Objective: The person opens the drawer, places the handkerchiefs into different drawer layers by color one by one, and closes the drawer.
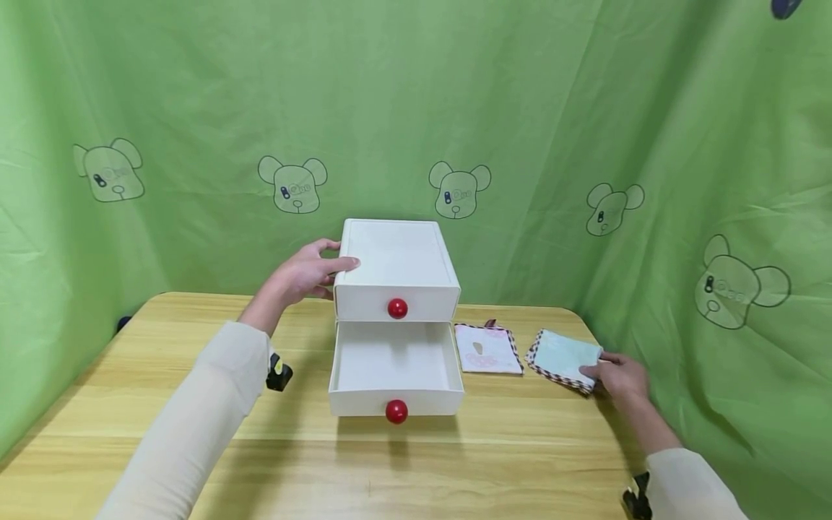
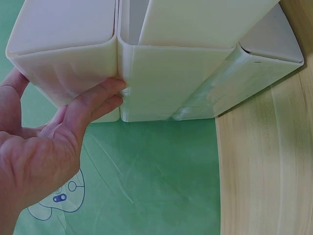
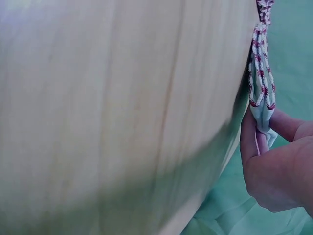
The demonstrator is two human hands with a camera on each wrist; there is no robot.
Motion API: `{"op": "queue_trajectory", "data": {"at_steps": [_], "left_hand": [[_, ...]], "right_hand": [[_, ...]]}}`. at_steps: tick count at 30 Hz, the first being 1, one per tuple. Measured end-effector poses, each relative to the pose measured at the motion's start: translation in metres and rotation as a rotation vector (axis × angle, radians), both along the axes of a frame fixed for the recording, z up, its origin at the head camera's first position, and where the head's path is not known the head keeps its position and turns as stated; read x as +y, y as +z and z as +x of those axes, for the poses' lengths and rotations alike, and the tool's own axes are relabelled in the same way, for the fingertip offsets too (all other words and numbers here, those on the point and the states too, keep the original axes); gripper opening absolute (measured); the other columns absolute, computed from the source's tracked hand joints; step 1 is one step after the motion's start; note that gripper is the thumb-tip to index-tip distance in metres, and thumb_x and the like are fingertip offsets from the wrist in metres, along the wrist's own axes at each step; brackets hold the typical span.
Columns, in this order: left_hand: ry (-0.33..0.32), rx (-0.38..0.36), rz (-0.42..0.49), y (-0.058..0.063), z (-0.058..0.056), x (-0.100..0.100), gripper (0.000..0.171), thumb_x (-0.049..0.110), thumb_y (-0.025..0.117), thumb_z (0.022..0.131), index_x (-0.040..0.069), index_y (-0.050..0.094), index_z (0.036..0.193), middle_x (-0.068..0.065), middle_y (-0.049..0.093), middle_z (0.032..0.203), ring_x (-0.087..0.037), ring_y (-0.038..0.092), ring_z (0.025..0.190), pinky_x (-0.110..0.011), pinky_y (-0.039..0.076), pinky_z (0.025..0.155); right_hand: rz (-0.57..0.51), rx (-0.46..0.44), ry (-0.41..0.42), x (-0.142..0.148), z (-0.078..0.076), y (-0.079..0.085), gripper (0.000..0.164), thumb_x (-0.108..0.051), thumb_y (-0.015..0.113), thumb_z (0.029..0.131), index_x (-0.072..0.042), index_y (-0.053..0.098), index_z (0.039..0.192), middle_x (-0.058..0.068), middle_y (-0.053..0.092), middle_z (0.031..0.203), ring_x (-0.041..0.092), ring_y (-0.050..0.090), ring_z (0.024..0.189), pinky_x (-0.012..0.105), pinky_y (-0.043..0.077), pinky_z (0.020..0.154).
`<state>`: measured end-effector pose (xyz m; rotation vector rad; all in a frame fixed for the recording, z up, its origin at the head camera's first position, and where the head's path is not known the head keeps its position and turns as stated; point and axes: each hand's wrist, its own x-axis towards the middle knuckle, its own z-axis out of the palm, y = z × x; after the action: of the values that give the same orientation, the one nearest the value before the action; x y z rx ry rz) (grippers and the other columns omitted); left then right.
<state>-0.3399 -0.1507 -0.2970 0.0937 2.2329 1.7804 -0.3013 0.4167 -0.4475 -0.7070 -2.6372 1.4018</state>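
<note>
A white drawer cabinet [image 1: 396, 249] stands in the middle of the table. Its upper drawer, with a red knob [image 1: 398, 308], is closed. Below, a drawer [image 1: 396, 403] is pulled out and looks empty inside. My left hand [image 1: 304, 273] rests on the cabinet's upper left side, thumb over the top edge and fingers [image 2: 100, 95] extended along the side wall. At the table's right edge, my right hand [image 1: 620, 375] pinches the near right corner of a folded light-blue handkerchief [image 1: 564, 354] with a checked border. The right wrist view shows its layered edges [image 3: 261, 73] between thumb and fingers.
A folded white-and-pink handkerchief [image 1: 486, 350] with a checked border lies on the wooden table [image 1: 513, 455], between the cabinet and the blue one. A green curtain [image 1: 383, 108] printed with bear heads hangs close behind the table and along both sides.
</note>
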Motion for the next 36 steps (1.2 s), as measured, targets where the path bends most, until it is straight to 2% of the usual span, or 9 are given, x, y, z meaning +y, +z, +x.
{"op": "queue_trajectory", "data": {"at_steps": [3, 5, 7, 10, 12, 13, 20, 29, 36], "left_hand": [[-0.002, -0.002, 0.004, 0.0, 0.0, 0.0, 0.084, 0.028, 0.069, 0.097, 0.012, 0.017, 0.161, -0.022, 0.056, 0.135, -0.032, 0.064, 0.11, -0.043, 0.062, 0.091], [-0.003, -0.003, 0.006, 0.0, 0.0, 0.0, 0.084, 0.028, 0.069, 0.097, 0.012, 0.018, 0.161, -0.022, 0.055, 0.135, -0.032, 0.064, 0.111, -0.043, 0.062, 0.091], [-0.003, -0.005, 0.006, 0.0, 0.0, 0.0, 0.084, 0.028, 0.069, 0.097, 0.012, 0.017, 0.161, -0.022, 0.055, 0.136, -0.032, 0.064, 0.112, -0.043, 0.062, 0.091], [-0.003, -0.005, 0.005, 0.0, 0.0, 0.001, 0.085, 0.028, 0.07, 0.097, 0.013, 0.017, 0.162, -0.022, 0.055, 0.137, -0.033, 0.063, 0.112, -0.043, 0.062, 0.092], [-0.005, -0.005, 0.005, -0.001, -0.001, 0.001, 0.085, 0.028, 0.07, 0.097, 0.013, 0.017, 0.162, -0.023, 0.054, 0.137, -0.033, 0.063, 0.112, -0.043, 0.061, 0.092], [-0.006, -0.006, 0.006, -0.001, -0.001, 0.001, 0.085, 0.028, 0.07, 0.097, 0.013, 0.017, 0.162, -0.023, 0.054, 0.137, -0.032, 0.063, 0.112, -0.043, 0.061, 0.092], [0.001, -0.007, 0.01, 0.0, 0.0, 0.001, 0.084, 0.028, 0.07, 0.097, 0.013, 0.018, 0.161, -0.022, 0.056, 0.135, -0.032, 0.064, 0.111, -0.043, 0.062, 0.091], [0.001, -0.008, 0.012, -0.001, -0.001, 0.002, 0.084, 0.027, 0.07, 0.097, 0.014, 0.018, 0.161, -0.022, 0.055, 0.136, -0.034, 0.064, 0.113, -0.043, 0.062, 0.09], [0.004, -0.006, 0.006, 0.0, -0.001, 0.0, 0.084, 0.027, 0.07, 0.097, 0.013, 0.018, 0.161, -0.022, 0.055, 0.136, -0.034, 0.064, 0.113, -0.043, 0.062, 0.091]], "right_hand": [[0.012, 0.002, 0.01, -0.002, 0.001, 0.006, 0.077, -0.026, 0.08, 0.086, 0.003, 0.045, 0.148, 0.031, 0.04, 0.154, 0.039, 0.047, 0.131, 0.03, 0.049, 0.09], [-0.004, 0.015, 0.014, -0.004, 0.001, 0.009, 0.077, -0.025, 0.081, 0.085, 0.003, 0.046, 0.148, 0.031, 0.045, 0.15, 0.032, 0.058, 0.12, 0.028, 0.053, 0.088], [-0.043, 0.028, 0.016, -0.007, 0.001, 0.012, 0.077, -0.022, 0.082, 0.085, 0.003, 0.046, 0.148, 0.028, 0.062, 0.132, 0.018, 0.067, 0.099, 0.022, 0.057, 0.077], [-0.115, 0.047, 0.02, -0.01, 0.002, 0.016, 0.076, -0.016, 0.082, 0.085, 0.005, 0.045, 0.148, 0.007, 0.073, 0.091, 0.001, 0.066, 0.071, 0.02, 0.06, 0.067], [-0.148, 0.051, 0.029, -0.014, 0.002, 0.02, 0.076, -0.014, 0.081, 0.086, 0.005, 0.043, 0.15, -0.012, 0.066, 0.08, 0.0, 0.066, 0.067, 0.022, 0.061, 0.069], [-0.155, 0.051, 0.037, -0.015, 0.002, 0.023, 0.076, -0.015, 0.08, 0.087, 0.004, 0.042, 0.15, -0.015, 0.064, 0.076, 0.0, 0.067, 0.066, 0.023, 0.062, 0.07], [-0.115, 0.069, 0.086, -0.03, 0.005, 0.044, 0.075, -0.019, 0.077, 0.09, 0.001, 0.041, 0.152, -0.019, 0.065, 0.074, -0.001, 0.068, 0.067, 0.023, 0.061, 0.072], [-0.254, 0.104, 0.2, -0.047, 0.011, 0.076, 0.079, -0.011, 0.072, 0.094, 0.003, 0.027, 0.156, -0.018, 0.07, 0.077, 0.0, 0.07, 0.073, 0.019, 0.062, 0.075], [-0.235, 0.098, 0.27, -0.063, 0.012, 0.098, 0.082, -0.018, 0.074, 0.094, 0.0, 0.026, 0.158, -0.02, 0.07, 0.081, -0.001, 0.071, 0.077, 0.019, 0.061, 0.078]]}}
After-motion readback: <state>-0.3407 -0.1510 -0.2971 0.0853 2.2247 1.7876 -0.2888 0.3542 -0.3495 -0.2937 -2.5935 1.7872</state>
